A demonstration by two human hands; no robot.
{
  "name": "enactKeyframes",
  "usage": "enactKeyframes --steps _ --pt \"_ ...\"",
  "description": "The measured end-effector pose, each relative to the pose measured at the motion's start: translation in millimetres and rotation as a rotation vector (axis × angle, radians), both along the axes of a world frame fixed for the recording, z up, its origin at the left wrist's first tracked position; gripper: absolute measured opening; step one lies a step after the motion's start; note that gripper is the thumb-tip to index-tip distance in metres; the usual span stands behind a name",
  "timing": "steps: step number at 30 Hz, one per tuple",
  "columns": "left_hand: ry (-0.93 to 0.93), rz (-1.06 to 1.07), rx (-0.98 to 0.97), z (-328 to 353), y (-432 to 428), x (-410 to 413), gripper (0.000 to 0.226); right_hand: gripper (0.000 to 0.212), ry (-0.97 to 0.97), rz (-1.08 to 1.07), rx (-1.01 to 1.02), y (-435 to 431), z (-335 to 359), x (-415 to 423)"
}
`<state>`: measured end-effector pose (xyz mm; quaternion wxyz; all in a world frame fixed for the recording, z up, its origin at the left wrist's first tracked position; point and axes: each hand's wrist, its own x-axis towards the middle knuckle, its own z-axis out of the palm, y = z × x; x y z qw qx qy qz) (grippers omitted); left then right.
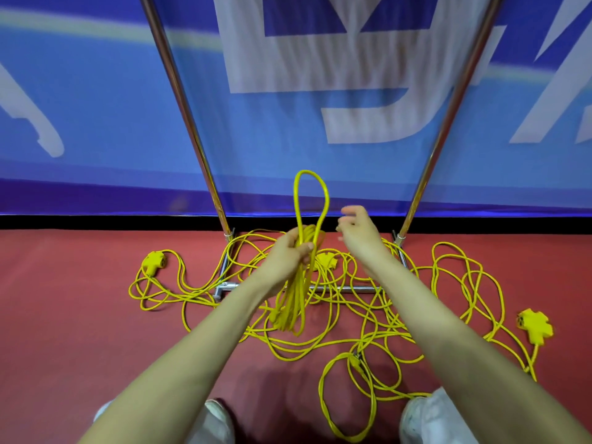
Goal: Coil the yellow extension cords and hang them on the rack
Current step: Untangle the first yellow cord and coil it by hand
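Red floor carries three sockets among loose cords; left hand grips one coil, right hand spread, empty.

Single head-worn wide-angle view, forward and steeply down, near the outstretched forearms, floor below.

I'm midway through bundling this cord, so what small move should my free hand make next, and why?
Probably bring the open right hand to pinch the upright loop of the coiled yellow extension cord gripped by the left hand: that loop stands free above the grip, and the right hand is empty.
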<state>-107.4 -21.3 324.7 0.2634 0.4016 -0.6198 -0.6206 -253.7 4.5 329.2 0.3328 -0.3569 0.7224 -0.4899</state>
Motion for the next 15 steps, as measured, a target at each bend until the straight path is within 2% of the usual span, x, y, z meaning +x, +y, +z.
enactKeyframes --steps 2,4,6,10,12,15 --pt "0.094 0.062 0.064 7.4 -8.0 4.4 0.019 0.019 0.072 0.201 0.073 6.4 -3.5 9.5" --pt "0.165 0.094 0.115 11.7 -14.8 9.4 0.016 0.018 0.119 0.51 0.169 13.9 -7.5 24.4" --pt "0.248 0.098 0.168 16.2 -19.5 13.7 0.018 0.021 0.083 0.671 0.184 16.8 -16.6 36.6" --pt "0.368 0.116 0.17 29.4 -21.8 20.1 0.017 0.014 0.158 0.61 0.109 12.6 -22.5 37.4" --pt "0.332 0.13 0.136 35.8 -22.9 25.5 0.016 0.014 0.155 0.546 0.045 11.1 -21.4 31.7" --pt "0.211 0.128 0.105 43.1 -26.5 35.3 0.021 0.017 0.034 0.358 -0.055 10.2 -14.8 19.4"
